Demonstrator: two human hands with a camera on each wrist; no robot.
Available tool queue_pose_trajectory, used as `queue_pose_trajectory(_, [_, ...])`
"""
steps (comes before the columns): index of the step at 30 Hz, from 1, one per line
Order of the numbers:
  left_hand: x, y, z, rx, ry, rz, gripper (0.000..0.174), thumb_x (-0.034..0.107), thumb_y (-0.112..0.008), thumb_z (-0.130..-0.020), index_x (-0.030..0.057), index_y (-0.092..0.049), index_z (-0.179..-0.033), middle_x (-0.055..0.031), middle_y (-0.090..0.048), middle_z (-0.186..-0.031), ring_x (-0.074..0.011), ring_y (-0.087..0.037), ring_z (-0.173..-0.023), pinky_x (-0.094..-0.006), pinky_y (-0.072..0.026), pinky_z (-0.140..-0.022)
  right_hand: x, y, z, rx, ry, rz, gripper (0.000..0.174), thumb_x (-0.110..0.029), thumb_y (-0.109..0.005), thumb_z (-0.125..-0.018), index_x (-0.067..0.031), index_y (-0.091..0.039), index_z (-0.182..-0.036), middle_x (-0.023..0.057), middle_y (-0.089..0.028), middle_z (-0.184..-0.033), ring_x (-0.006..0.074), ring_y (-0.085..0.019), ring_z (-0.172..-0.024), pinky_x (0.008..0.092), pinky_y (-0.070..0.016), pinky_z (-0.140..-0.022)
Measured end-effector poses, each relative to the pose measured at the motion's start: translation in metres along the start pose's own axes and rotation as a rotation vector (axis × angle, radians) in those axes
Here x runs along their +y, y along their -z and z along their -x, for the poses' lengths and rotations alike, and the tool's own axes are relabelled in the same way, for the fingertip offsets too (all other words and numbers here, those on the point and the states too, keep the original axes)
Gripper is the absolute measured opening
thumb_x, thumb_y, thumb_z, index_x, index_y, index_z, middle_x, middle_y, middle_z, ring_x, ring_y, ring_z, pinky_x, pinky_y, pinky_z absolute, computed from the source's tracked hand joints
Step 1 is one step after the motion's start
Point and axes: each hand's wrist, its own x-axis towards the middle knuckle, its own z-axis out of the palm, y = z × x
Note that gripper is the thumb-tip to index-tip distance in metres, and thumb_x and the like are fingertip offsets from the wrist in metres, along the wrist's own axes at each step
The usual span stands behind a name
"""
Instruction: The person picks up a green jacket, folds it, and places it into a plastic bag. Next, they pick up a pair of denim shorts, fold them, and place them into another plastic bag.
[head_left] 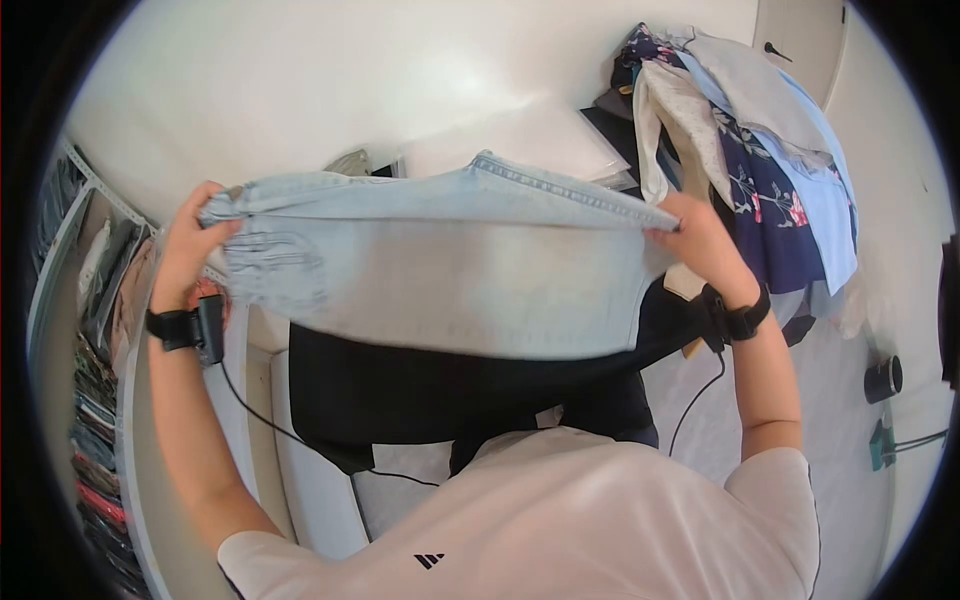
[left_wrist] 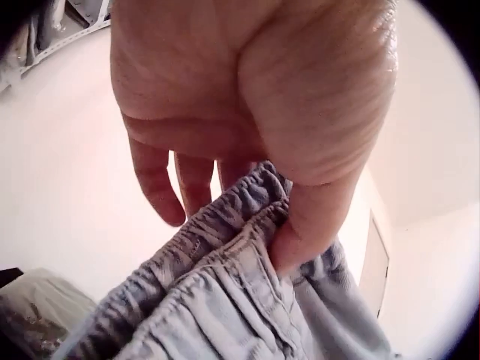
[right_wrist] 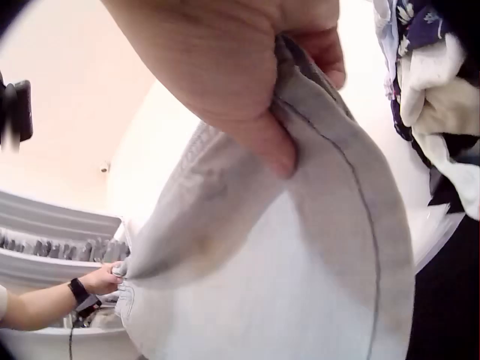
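Note:
Light blue denim trousers (head_left: 440,260) are stretched sideways between both hands in the head view, folded lengthwise. The left hand (head_left: 200,245) pinches the gathered elastic waistband; in the left wrist view that hand (left_wrist: 255,112) has its thumb over the ruched waistband (left_wrist: 217,262). At the other end, the right hand (head_left: 705,245) grips the leg hem. The right wrist view shows the right hand (right_wrist: 247,82) with its thumb on the pale cloth (right_wrist: 225,292) near the stitched hem, its other fingers mostly hidden behind.
Beneath the denim lies a black surface (head_left: 370,390). A pile of clothes (head_left: 770,160) is at the upper right, near flat clear plastic packages (head_left: 510,145). Shelves of folded garments (head_left: 95,440) line the left side. Cables hang from both wrist cameras.

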Motion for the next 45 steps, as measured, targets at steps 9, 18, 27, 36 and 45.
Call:
queue_pose_trajectory(9, [-0.091,-0.122,0.062,0.166,-0.137,0.051,0.033,-0.012,-0.058,-0.064,0.0054,-0.042,-0.087,-0.0129,-0.051,-0.122,-0.0241,-0.048,-0.115,-0.0313,-0.0356,-0.098,0.036,-0.031,0.024,0.15,0.385,0.411,0.027,0.009,-0.058,-0.055,-0.0051,-0.055,-0.078,0.0105,-0.05,-0.074,0.0326,-0.051,-0.077,0.0395,-0.0392,-0.067])
queue_pose_trajectory(18, [-0.074,-0.182,0.154,0.039,-0.039,-0.197,0.041,-0.014,-0.046,-0.063,0.0068,-0.052,-0.097,-0.0155,-0.046,-0.129,-0.0352,-0.044,-0.118,-0.0386,-0.035,-0.099,0.009,-0.055,0.084,-0.111,0.206,0.314,0.04,0.006,-0.06,-0.057,-0.0084,-0.06,-0.094,0.007,-0.057,-0.1,0.0291,-0.052,-0.101,0.0389,-0.0382,-0.092])
queue_pose_trajectory(27, [0.033,-0.306,0.141,-0.181,-0.427,0.088,0.022,0.011,-0.069,-0.07,0.0056,-0.061,-0.089,-0.0081,-0.059,-0.094,-0.0279,-0.054,-0.089,-0.0365,-0.0414,-0.08,-0.02,-0.135,0.076,-0.222,0.328,-0.037,0.018,-0.006,-0.069,-0.07,-0.0074,-0.061,-0.087,0.0037,-0.058,-0.091,0.0239,-0.055,-0.09,0.0364,-0.0425,-0.081])
queue_pose_trajectory(36, [0.023,-0.32,0.151,-0.191,-0.52,0.057,0.03,0.016,-0.075,-0.062,0.0088,-0.062,-0.088,-0.005,-0.057,-0.09,-0.0254,-0.053,-0.084,-0.0368,-0.0408,-0.076,-0.025,-0.117,0.084,-0.246,0.376,-0.062,0.018,-0.006,-0.069,-0.069,-0.0069,-0.06,-0.085,0.0036,-0.059,-0.09,0.0247,-0.055,-0.087,0.0371,-0.0422,-0.079])
queue_pose_trajectory(45, [0.015,-0.286,0.147,-0.244,-0.391,-0.321,0.063,0.01,-0.07,-0.063,0.014,-0.053,-0.123,-0.0108,-0.041,-0.136,-0.0336,-0.035,-0.128,-0.0529,-0.0264,-0.104,-0.007,-0.104,0.093,-0.243,0.143,0.164,0.057,-0.006,-0.073,-0.059,-0.0123,-0.057,-0.113,0.0053,-0.054,-0.11,0.0261,-0.052,-0.101,0.0389,-0.0389,-0.088])
